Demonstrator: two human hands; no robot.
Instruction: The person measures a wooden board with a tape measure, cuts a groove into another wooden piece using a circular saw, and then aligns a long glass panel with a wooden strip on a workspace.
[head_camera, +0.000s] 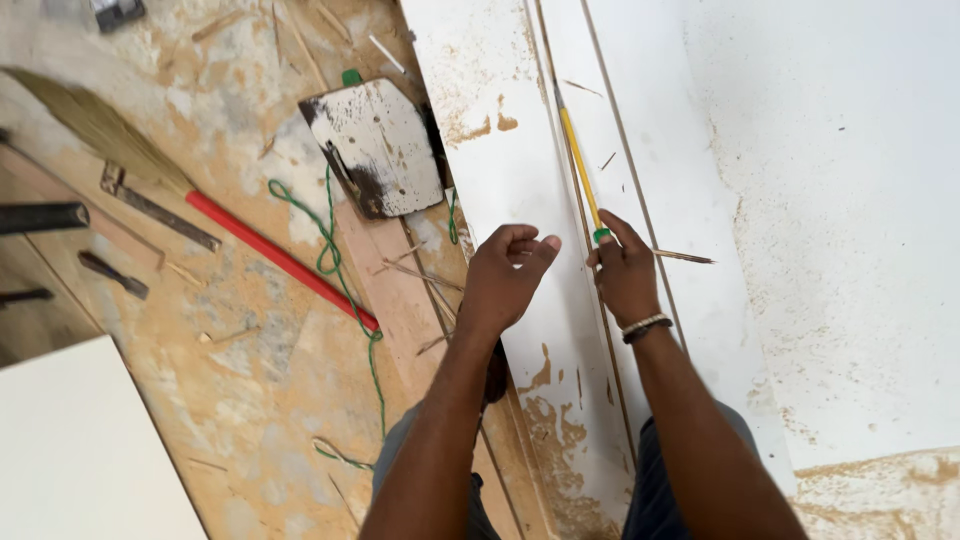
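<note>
Right hand: my right hand (625, 275) pinches the green end of a thin yellow stick (580, 168), fingers curled round it, a beaded bracelet (646, 326) on the wrist.
Left hand: my left hand (505, 275) holds nothing; its fingers are half curled with the thumb out, hovering just above the narrow white board (500, 170).
Yellow stick: it lies along the groove between the narrow white board and the white strip (640, 160) next to it, running away from me, its near end in my right hand.
Boards: the narrow white board is dusted with sawdust at both ends; a wide white panel (850, 220) lies to the right of the strip.
Splinter: a thin wood sliver (685, 257) lies on the white strip just beside my right hand.
Floor on the left: a grass broom with a red handle (270, 255) lies slantwise, a green cord (340, 280) loops across it, and a worn white square plate (378, 148) sits near the board's edge.
Near corner: a white sheet (80, 450) fills the lower left.
Sawdust: it covers the floor (240, 380) all round.
</note>
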